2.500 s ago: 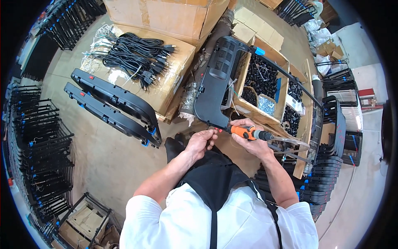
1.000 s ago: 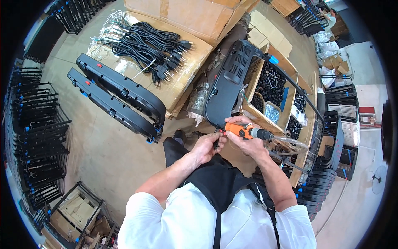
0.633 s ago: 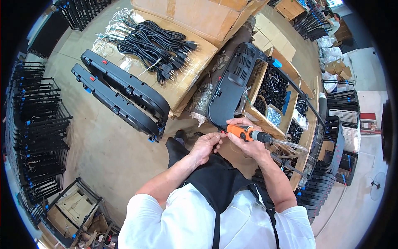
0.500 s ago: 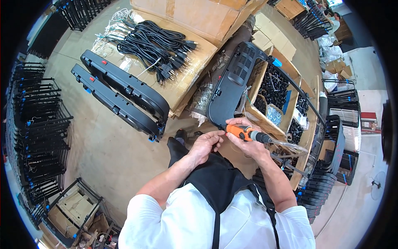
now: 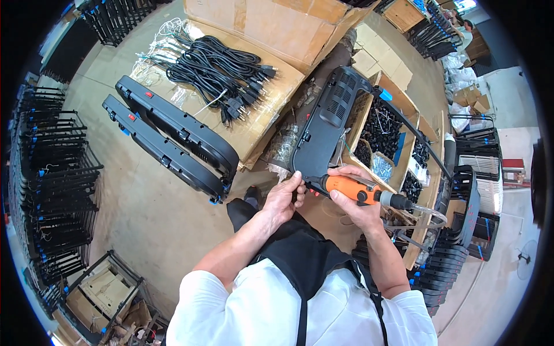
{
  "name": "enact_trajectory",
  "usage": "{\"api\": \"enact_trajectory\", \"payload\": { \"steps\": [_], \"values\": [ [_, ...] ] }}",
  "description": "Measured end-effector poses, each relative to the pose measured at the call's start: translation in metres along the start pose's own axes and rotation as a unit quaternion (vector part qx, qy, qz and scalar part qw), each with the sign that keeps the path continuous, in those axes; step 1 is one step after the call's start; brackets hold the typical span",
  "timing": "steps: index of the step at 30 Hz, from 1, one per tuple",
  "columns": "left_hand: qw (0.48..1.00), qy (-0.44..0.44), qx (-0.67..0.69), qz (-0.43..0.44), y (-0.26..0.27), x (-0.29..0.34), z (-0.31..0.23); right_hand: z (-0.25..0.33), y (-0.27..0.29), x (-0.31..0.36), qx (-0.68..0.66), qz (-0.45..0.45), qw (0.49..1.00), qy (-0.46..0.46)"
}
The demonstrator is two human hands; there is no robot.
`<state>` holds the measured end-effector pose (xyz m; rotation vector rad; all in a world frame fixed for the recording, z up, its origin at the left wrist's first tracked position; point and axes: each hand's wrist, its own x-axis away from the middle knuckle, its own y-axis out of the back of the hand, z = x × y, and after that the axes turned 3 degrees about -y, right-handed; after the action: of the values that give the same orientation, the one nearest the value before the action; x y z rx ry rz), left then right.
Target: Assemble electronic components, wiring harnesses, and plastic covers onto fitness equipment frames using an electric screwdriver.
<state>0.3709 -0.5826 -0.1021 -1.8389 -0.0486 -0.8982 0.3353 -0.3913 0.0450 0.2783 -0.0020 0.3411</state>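
Note:
In my right hand (image 5: 362, 209) is an orange electric-looking screwdriver (image 5: 351, 188), lying nearly level with its black nose toward the left. A clear, curved tube or cord trails from its rear end. The nose is at the near end of a black plastic housing (image 5: 314, 153) with a vented raised section, attached to a dark bar frame. My left hand (image 5: 281, 199) is closed at that same near corner, thumb and forefinger pressed together. What its fingers pinch, if anything, is too small to make out. Small red spots show between the two hands.
Right of the housing stands a wooden bin (image 5: 407, 158) divided among black plastic parts and silver screws (image 5: 382, 166). Black power cords (image 5: 216, 66) lie on cardboard at upper left. Two long black housings (image 5: 173, 135) lean before it. Stacked black frames (image 5: 55, 190) line the left.
The screwdriver has shifted right and turned more level, showing more of its orange body. My left fingertips have risen slightly toward the housing's corner.

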Motion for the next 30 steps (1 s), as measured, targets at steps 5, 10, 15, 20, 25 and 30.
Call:
{"api": "enact_trajectory", "payload": {
  "steps": [5, 10, 15, 20, 25, 30],
  "values": [
    [0.998, -0.012, 0.050, -0.029, -0.023, -0.012, -0.010, 0.003, -0.004, -0.010, -0.045, -0.007, 0.999, -0.016],
    [0.995, 0.029, 0.100, -0.005, -0.027, -0.028, -0.018, 0.004, -0.003, -0.017, -0.038, -0.022, 0.999, -0.024],
    [0.988, 0.060, 0.140, 0.016, -0.028, -0.034, -0.026, 0.007, -0.003, -0.026, -0.057, -0.042, 0.997, -0.041],
    [0.985, 0.067, 0.154, 0.026, -0.027, -0.036, -0.030, 0.007, -0.003, -0.034, -0.022, -0.020, 0.998, -0.051],
    [0.993, 0.028, 0.116, -0.013, -0.042, -0.035, -0.022, 0.010, -0.014, -0.044, 0.018, -0.019, 0.999, -0.037],
    [0.999, 0.015, 0.046, -0.014, -0.035, -0.025, -0.013, -0.010, -0.021, -0.066, 0.056, -0.033, 0.997, -0.043]
  ]
}}
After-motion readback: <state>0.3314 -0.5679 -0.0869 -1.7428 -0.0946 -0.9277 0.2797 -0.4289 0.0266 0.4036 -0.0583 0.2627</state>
